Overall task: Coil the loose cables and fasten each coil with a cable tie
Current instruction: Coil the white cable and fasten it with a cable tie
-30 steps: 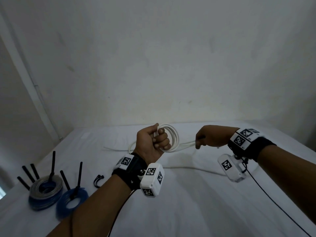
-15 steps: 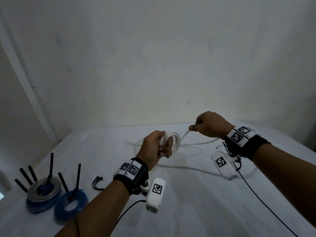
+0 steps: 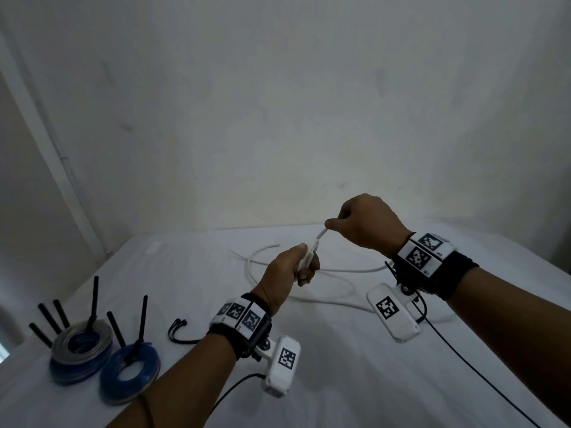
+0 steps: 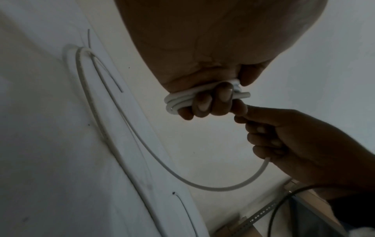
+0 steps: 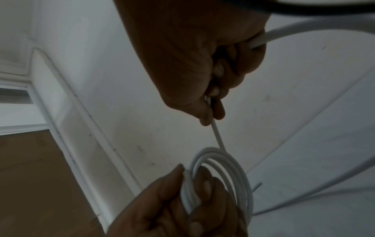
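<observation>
My left hand (image 3: 296,267) grips a small coil of white cable (image 4: 182,100) above the white table; the loops show edge-on in the head view and as rings (image 5: 223,176) in the right wrist view. My right hand (image 3: 358,223), up and to the right of it, pinches the same white cable (image 5: 217,136) a short way from the coil, and the strand runs taut between the hands. The loose rest of the cable (image 3: 340,270) lies in wide curves on the table behind and under my hands. Its free length hangs down from my right fist (image 4: 223,187).
At the front left of the table (image 3: 340,381) lie a grey-and-blue coil (image 3: 80,347) and a blue coil (image 3: 129,375), each with black ties sticking up. A loose black tie (image 3: 176,332) lies beside my left wrist. The wall stands close behind the table.
My right hand has risen and moved left, drawing the cable up over the coil. My left hand has turned the coil from face-on to edge-on, and more slack lies on the table.
</observation>
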